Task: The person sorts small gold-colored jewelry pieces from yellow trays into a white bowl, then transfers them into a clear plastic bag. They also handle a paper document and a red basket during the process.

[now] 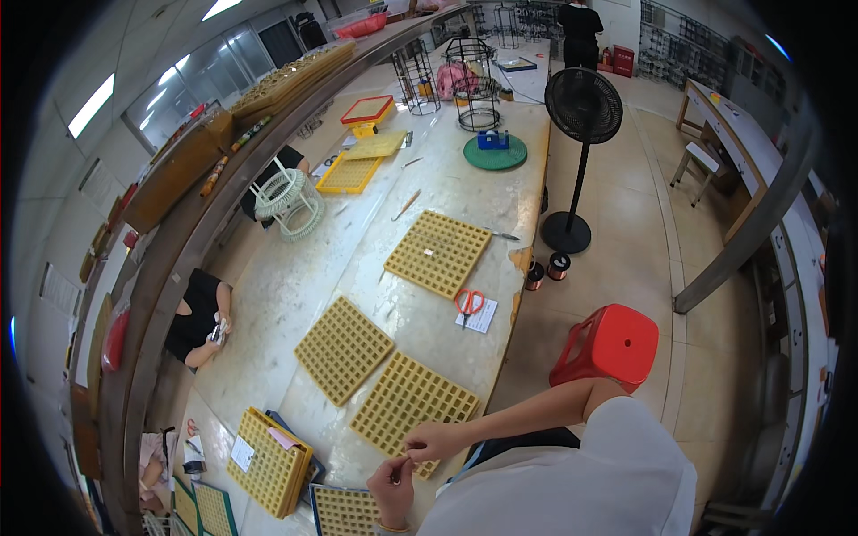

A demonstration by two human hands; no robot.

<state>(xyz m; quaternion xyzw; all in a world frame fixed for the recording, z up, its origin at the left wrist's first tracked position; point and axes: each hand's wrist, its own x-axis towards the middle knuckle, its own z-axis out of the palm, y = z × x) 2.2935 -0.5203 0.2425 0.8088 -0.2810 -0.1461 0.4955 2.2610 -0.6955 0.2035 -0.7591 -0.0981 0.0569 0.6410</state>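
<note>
My right hand (434, 442) and my left hand (391, 493) meet fingertip to fingertip above the near edge of a yellow grid tray (413, 399). Both have their fingers pinched together; whatever they hold is too small to make out. The tray has rows of small square compartments, most with something dark inside. Just beyond it, to the left, lies another yellow grid tray (344, 350). Below my left hand sits a blue-edged grid tray (344, 511), partly cut off by the picture's lower edge.
Stacked yellow trays (268, 464) lie at left. Farther up the table are a grid tray (438, 253), orange-handled scissors (468, 306) on a paper slip, and a green turntable (495, 152). A red stool (617, 344) and black fan (584, 107) stand right. A person (201, 313) sits opposite.
</note>
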